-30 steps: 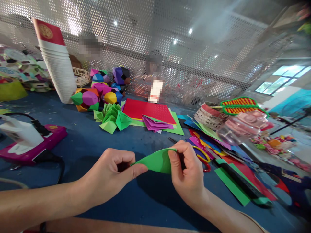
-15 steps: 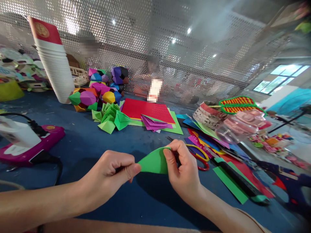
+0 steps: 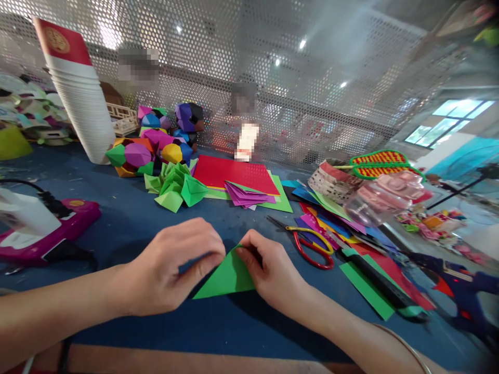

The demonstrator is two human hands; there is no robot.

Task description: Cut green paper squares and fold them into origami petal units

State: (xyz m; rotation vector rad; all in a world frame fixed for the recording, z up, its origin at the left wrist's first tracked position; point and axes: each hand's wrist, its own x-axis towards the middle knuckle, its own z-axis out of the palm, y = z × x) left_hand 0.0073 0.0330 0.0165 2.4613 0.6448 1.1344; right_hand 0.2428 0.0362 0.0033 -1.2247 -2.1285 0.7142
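Note:
A piece of green paper point(image 3: 226, 280), folded to a triangle-like shape, is held low over the blue table point(image 3: 163, 340). My right hand point(image 3: 275, 270) pinches its right side between thumb and bent fingers. On the upper left edge, the thumb and fingertips of my left hand point(image 3: 175, 265) are pressed together at the paper. A sharp corner sticks out to the lower left below that hand. Scissors point(image 3: 312, 241) with red and yellow handles lie to the right of my right hand. Behind my hands sits a cluster of folded green paper pieces point(image 3: 175, 184).
Red sheets point(image 3: 237, 174) and purple folded papers point(image 3: 247, 195) lie farther back. At left stand a tall stack of paper cups point(image 3: 80, 98) and a magenta power strip point(image 3: 83, 213). A black-handled cutter point(image 3: 384, 283) and a glue gun point(image 3: 460, 288) are at right.
My left hand has shifted from the paper's left corner to its upper edge, leaving that corner exposed. My right hand has moved left with the paper, uncovering the scissors.

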